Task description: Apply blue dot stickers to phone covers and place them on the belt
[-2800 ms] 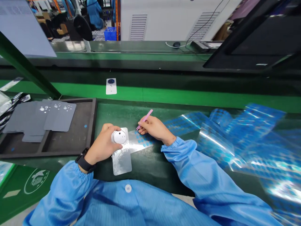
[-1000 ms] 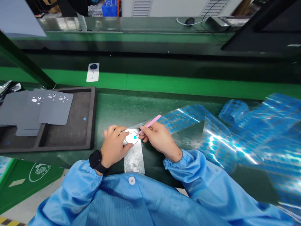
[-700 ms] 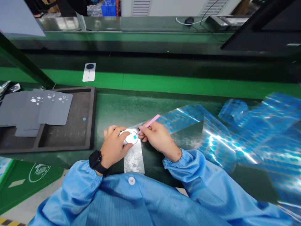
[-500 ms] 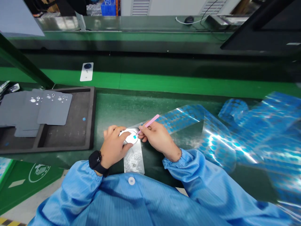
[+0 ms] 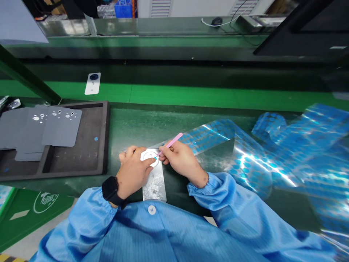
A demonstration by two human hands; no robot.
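A silvery panel [image 5: 154, 185] lies on the green desk [image 5: 131, 125] in front of the wearer, long axis running away from the body, its white, ringed end farthest. The right hand [image 5: 182, 160] is closed around pink tweezers [image 5: 175, 139], slanting down leftward to a small blue dot [image 5: 155, 158] on that end. The left hand [image 5: 133, 173], nearer the dot, has a fingertip beside it; whether it clamps the panel, I cannot tell.

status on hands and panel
Right hand: gripping slim pink tweezers, tip at small blue dot. Left fingers: on flat silvery rectangular panel. In the way: left fingers crowding dot.
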